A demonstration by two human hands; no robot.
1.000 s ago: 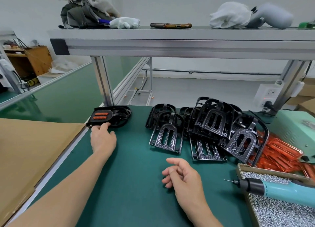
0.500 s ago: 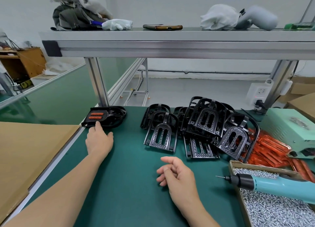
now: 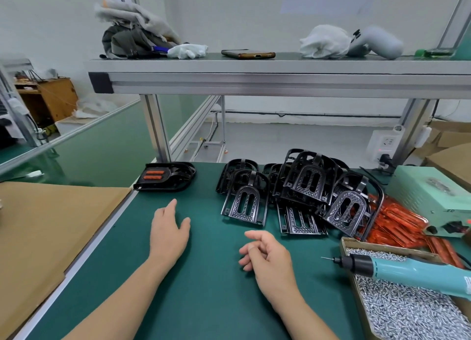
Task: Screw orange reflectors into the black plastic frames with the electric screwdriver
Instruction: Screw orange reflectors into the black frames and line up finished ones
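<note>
Left hand (image 3: pixel 169 228) lower centre-left, flat on the green mat (image 3: pixel 216 301), fingers relaxed, nothing in it. Right hand (image 3: pixel 267 260) just right of it, fingers loosely curled, also empty. Can't tell if it touches the mat.

Above the left hand, apart from the fingertips: one assembled frame (image 3: pixel 165 177) at the mat's left edge, lying flat, two orange bars seated in its slots. Looks like a done unit parked aside.

My read: I'm between units. The next move needs a bare frame, so the right hand has the short reach to the pile of black frames (image 3: pixel 300 186), centre right. Nearest one (image 3: pixel 246 202) lies separate at the pile's left edge, the easiest pull. The rest are interlocked and tilted, so they may drag neighbours.

Frames: glossy black, U-shaped loop, studded face with two long slots.

Loose orange reflectors (image 3: pixel 397 222) are heaped at right, partly behind the frames. They're translucent and long, and hard to count.

Electric screwdriver (image 3: pixel 413 273) at lower right, teal body, lying across the cardboard box (image 3: pixel 356 242) of screws (image 3: pixel 407 314), bit pointing left. Untouched.

Sequence I'd expect: frame, reflector, screw, then the driver.
</note>
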